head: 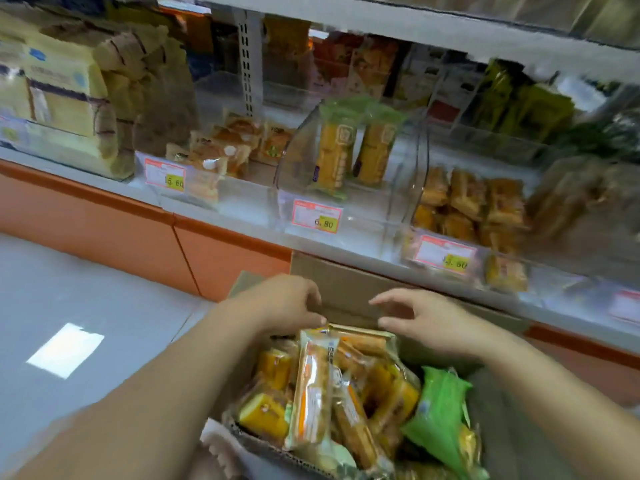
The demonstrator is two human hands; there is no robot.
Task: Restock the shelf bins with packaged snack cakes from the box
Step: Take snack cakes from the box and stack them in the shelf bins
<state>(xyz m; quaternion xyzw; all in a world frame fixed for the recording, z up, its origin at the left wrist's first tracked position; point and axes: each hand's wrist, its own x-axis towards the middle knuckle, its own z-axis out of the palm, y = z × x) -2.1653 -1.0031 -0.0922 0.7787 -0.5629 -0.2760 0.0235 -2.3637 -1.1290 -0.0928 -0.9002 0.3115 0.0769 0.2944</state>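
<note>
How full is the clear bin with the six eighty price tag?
Mostly empty: the bin holds just two standing green-topped packs at its back.

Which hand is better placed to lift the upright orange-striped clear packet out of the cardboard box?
Left. The left hand has its fingertips at the top edge of the orange-striped clear packet; the right hand hovers open farther right.

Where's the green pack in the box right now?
Head view, lower right: the green pack lies at the right side of the cardboard box, between the orange-wrapped cakes and the right forearm.
</note>
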